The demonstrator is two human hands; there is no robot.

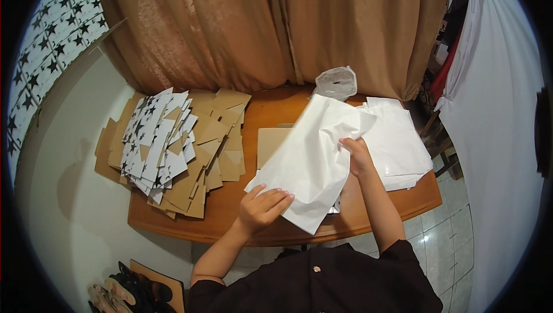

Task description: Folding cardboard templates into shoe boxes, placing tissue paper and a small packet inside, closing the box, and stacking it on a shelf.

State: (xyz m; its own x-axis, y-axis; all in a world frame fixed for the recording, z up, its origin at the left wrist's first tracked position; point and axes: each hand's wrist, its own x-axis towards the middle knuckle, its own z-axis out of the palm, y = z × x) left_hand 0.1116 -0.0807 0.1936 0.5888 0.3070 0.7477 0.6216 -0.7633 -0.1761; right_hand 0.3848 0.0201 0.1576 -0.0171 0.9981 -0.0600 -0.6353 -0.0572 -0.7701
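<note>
A large, creased white paper sheet [308,157] is held up over the middle of the table, tilted. My left hand [266,208] grips its near left edge, with the fingers lying over the top and the thumb hidden underneath. On the right side, my right hand [358,156] pinches the sheet, which is bunched into folds there. Beneath it a flat piece of brown cardboard [272,143] shows in part, and something small and shiny peeks out under the near edge. A stack of similar white sheets [397,146] lies right of my right hand.
On the left of the wooden table [167,225] is a heap of brown cardboard pieces [224,134], topped by white cut pieces with black stars [152,134]. A clear plastic container or bag [337,82] stands at the back, before a brown curtain [230,30]. A white cloth [495,111] hangs at right.
</note>
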